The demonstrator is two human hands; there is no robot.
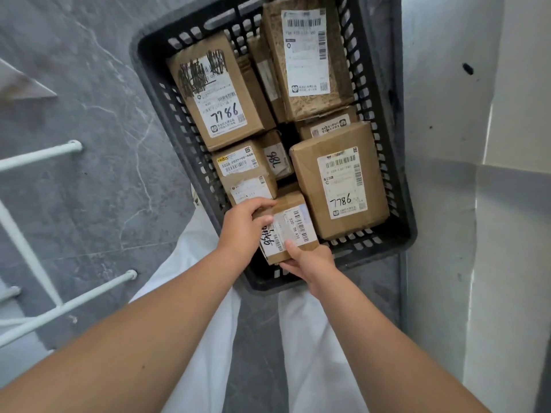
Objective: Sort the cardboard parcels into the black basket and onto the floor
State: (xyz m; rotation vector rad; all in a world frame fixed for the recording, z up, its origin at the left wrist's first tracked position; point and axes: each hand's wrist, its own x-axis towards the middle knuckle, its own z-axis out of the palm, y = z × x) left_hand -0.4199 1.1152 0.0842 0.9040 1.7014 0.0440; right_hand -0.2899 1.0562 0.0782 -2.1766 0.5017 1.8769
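A black slotted basket (399, 234) stands on the grey floor and holds several brown cardboard parcels with white labels. Both hands hold a small parcel (293, 217) at the basket's near end, over its inside. My left hand (243, 226) grips its left side, fingers curled over the top edge. My right hand (310, 260) grips its near corner, thumb on the label. Beside it lie a larger parcel marked 7786 (340, 180) and a small stacked parcel (241, 168). Farther back sit another 7786 parcel (214, 90) and a tall parcel (307, 55).
Grey marbled floor (98, 180) spreads to the left. White metal rack legs (38, 156) stand at the left edge. A pale wall (447, 114) runs close along the basket's right side. My white trousers (310, 353) show below the basket.
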